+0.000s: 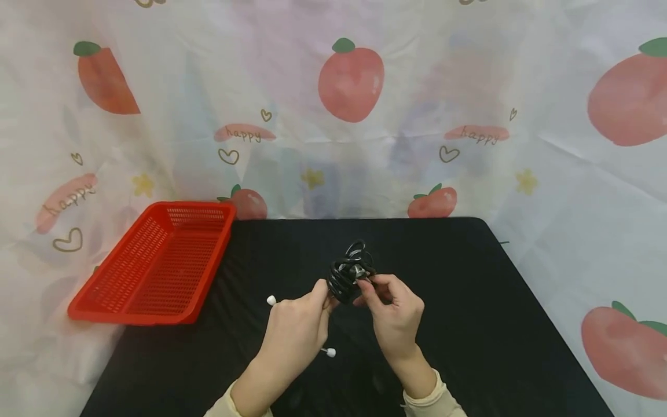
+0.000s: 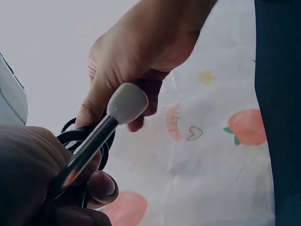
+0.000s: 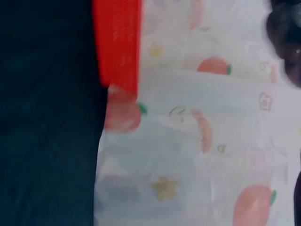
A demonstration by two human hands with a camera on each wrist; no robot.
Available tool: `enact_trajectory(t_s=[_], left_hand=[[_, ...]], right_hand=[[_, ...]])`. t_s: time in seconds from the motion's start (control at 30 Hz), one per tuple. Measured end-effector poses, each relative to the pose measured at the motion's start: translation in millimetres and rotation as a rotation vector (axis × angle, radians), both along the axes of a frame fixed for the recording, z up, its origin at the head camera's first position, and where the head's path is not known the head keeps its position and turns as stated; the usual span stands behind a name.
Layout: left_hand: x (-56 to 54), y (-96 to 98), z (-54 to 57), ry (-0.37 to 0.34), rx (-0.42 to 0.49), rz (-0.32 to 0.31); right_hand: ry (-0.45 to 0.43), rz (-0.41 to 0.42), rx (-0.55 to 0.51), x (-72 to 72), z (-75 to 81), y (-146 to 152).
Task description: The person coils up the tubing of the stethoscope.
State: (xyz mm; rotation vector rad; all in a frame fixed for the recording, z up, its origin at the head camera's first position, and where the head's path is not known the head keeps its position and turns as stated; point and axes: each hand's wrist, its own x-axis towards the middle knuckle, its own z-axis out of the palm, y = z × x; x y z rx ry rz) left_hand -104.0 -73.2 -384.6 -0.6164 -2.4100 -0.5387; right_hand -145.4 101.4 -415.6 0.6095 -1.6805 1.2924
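A glossy black cord [image 1: 342, 279], wound in a small coil with a silvery piece at its side, is held up over the table between both hands. My left hand [image 1: 296, 319] grips the coil from the left, thumb along it. The fingers of my right hand [image 1: 394, 310] pinch at the silvery piece on the right. White rounded tips [image 1: 271, 300] stick out on either side of the left hand. In the left wrist view a shiny metal rod [image 2: 87, 153] with such a tip crosses close in front of the left hand; its other end is hidden.
A red plastic basket [image 1: 151, 317] with perforated sides stands at the table's left, reaching past its edge. The black table [image 1: 469, 272] ends at a fruit-patterned curtain [image 1: 365, 168] behind and at the sides. In the right wrist view, mainly table, curtain and basket show.
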Motion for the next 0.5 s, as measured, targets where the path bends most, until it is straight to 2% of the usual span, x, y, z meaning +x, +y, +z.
enact_trajectory(t_s=[0.1,0.17,0.23,0.33,0.5], left_hand=[[0.6,2.0,-0.9,0.011,-0.025,0.004],[0.2,3.5,-0.7,0.038,-0.042,0.015],[-0.3,5.4,0.0,0.06,-0.053,0.021],[-0.4,9.1,0.1,0.058,-0.06,0.014],[2.0,14.2,-6.2,0.01,-0.061,0.005]], right_hand=[[-0.173,0.094,-0.102,8.4,2.9,-2.0],[-0.247,0.137,-0.129,10.0,4.4,-4.2],[-0.28,0.144,-0.139,9.7,4.2,-6.6],[-0.273,0.09,-0.136,8.5,1.1,-6.9],[-0.276,-0.099,-0.102,1.4,1.6,6.5]])
